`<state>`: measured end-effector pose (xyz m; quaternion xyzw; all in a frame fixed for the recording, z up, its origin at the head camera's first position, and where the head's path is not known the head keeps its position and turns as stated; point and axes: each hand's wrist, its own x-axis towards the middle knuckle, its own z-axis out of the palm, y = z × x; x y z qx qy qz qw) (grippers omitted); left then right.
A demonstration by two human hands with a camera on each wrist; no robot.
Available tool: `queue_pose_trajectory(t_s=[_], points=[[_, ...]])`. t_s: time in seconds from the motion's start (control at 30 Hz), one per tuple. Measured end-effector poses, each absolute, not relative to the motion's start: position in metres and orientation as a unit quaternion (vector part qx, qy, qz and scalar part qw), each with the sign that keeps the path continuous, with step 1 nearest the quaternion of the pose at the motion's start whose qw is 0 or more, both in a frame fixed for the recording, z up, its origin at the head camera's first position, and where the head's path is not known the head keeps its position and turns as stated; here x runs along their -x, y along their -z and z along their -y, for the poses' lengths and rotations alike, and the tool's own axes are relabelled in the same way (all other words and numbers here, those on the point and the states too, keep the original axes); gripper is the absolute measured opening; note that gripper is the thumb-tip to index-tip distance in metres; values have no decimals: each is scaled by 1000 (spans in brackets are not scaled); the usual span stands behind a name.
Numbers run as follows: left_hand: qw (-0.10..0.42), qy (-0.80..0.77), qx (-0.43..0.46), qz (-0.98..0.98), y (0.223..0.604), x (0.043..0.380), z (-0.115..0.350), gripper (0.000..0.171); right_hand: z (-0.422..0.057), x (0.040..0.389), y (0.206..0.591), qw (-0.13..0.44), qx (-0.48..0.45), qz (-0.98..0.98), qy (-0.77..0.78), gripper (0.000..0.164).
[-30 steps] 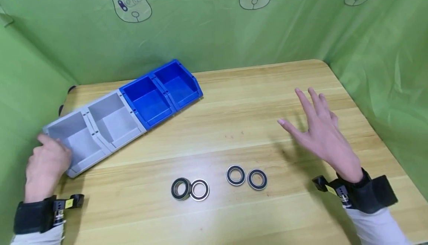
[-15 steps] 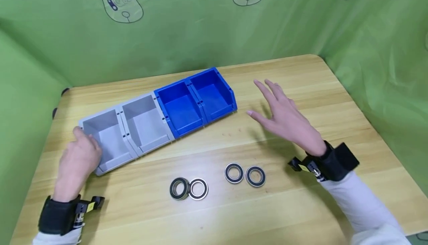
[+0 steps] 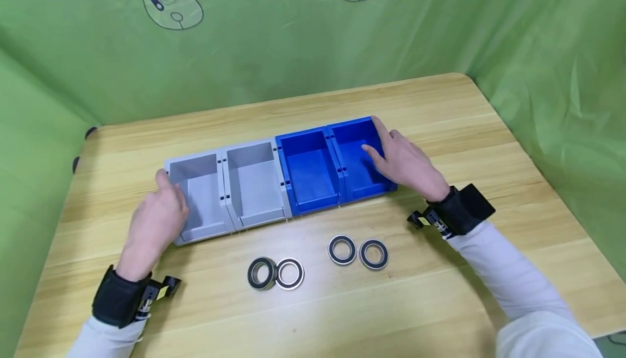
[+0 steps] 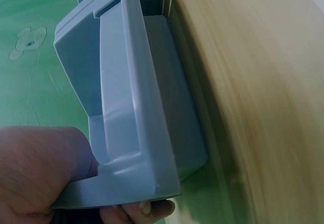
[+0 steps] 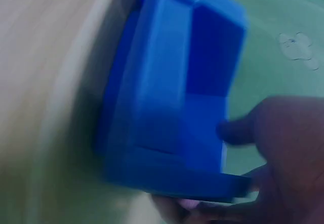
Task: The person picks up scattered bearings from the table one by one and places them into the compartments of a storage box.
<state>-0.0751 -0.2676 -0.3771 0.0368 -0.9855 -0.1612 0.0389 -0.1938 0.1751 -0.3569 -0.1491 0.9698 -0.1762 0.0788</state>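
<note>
In the middle of the head view, a row of four joined boxes [image 3: 283, 176] lies on the table [image 3: 391, 314], its long axis running across the frame and rising a little to the right. The two grey boxes [image 3: 226, 184] make its left part, the two blue boxes [image 3: 336, 165] its right part. Each hand is at one end, so neither is clearly nearer. The left hand [image 3: 158, 214] grips the grey end wall, with the thumb on the inner side and the fingers under the edge. The right hand [image 3: 406, 162] is at the blue end, half open: its thumb stands apart over the inside, its fingers are by the outer side. The right wrist view is blurred, and whether these fingers press the wall I cannot tell. Below the row lie black-and-silver rings [image 3: 342, 250], in two groups. Green cloth [image 3: 274, 37] hangs behind, across the top of the frame.
</note>
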Motion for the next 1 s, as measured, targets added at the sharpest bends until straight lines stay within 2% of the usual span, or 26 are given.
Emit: queue_pose_trajectory(t_s=[0.1,0.33,0.67,0.83,0.9,1.0], points=[[53,156,-23,986,377,77,261,41,-183,193,365,75,157,-970,169,68],[62,146,-22,987,375,78,247,40,-201,173,375,55,175,-964,192,68],[68,131,-24,989,375,68,244,38,-206,160,377,74,174,-957,220,70],[53,128,-38,990,376,63,245,38,-205,158,373,94,162,-957,222,70],[50,130,-42,989,377,60,244,38,-206,151,366,74,151,-964,204,71],[52,130,-40,989,378,56,241,38,-208,132,351,-11,156,-972,177,72]])
